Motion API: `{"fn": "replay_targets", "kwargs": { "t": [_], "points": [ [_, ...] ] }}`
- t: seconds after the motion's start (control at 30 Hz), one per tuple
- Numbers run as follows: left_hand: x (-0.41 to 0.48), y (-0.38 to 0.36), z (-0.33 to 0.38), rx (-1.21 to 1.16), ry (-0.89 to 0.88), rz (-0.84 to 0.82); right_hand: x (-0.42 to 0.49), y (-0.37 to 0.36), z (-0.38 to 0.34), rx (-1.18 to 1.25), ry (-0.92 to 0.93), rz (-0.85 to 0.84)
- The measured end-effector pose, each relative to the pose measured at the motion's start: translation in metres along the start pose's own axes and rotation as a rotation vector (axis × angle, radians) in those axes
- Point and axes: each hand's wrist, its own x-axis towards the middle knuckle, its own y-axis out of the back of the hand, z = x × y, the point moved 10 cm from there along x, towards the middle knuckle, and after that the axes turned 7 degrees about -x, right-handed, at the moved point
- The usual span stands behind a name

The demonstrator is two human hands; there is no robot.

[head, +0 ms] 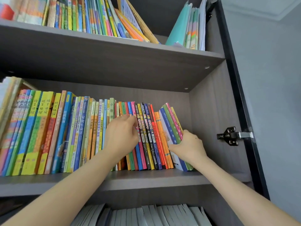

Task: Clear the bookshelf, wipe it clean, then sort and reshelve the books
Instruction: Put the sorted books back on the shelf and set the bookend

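Reaching into the middle compartment of the grey wood-grain bookshelf (146,178), I have both hands on the row of thin, bright-spined children's books (68,131) that fills it from the left edge almost to the right wall. My left hand (121,133) is curled into the spines near the middle of the row, fingertips pinched at a pink-spined paperback (140,154) beside a run of black-spined comic paperbacks (147,137); whether it has a firm hold on any one book I cannot tell. My right hand (189,146) is clamped round the leaning bundle of blue, green and pink paperbacks (171,126) at the right end of the row, thumb in front, fingers behind. The shelf above and the one below are also full, so clearing looks barely begun. To do this step well, I judge, the right hand should lift its bundle out as one squared block while the left braces the neighbouring orange-spined paperbacks (161,141), since slim books with nothing beside them will likely slump and fan across the board.
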Motion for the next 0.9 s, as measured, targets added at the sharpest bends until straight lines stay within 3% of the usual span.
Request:
{"fn": "replay_targets", "kwargs": {
  "t": [0.27, 0.5, 0.63, 0.73, 0.8, 0.9],
  "points": [
    [-0.008, -0.001, -0.002, 0.028, 0.006, -0.018, -0.001, -0.004, 0.007, 0.063, -0.079, -0.015],
    [-0.018, 0.001, 0.006, 0.028, 0.008, -0.096, -0.019, -0.018, 0.017, 0.257, -0.170, -0.277],
    [-0.023, 0.014, 0.012, 0.045, -0.012, -0.112, -0.035, -0.001, 0.016, 0.256, -0.152, -0.275],
    [-0.026, 0.025, 0.014, 0.070, -0.018, -0.118, -0.048, 0.033, 0.010, 0.040, -0.102, -0.078],
    [-0.030, 0.040, 0.016, 0.079, -0.025, -0.088, -0.064, 0.062, -0.006, -0.071, 0.000, 0.188],
    [-0.039, 0.061, 0.018, 0.117, -0.028, -0.073, -0.102, 0.083, -0.044, 0.057, 0.266, 0.491]
  ]
}}
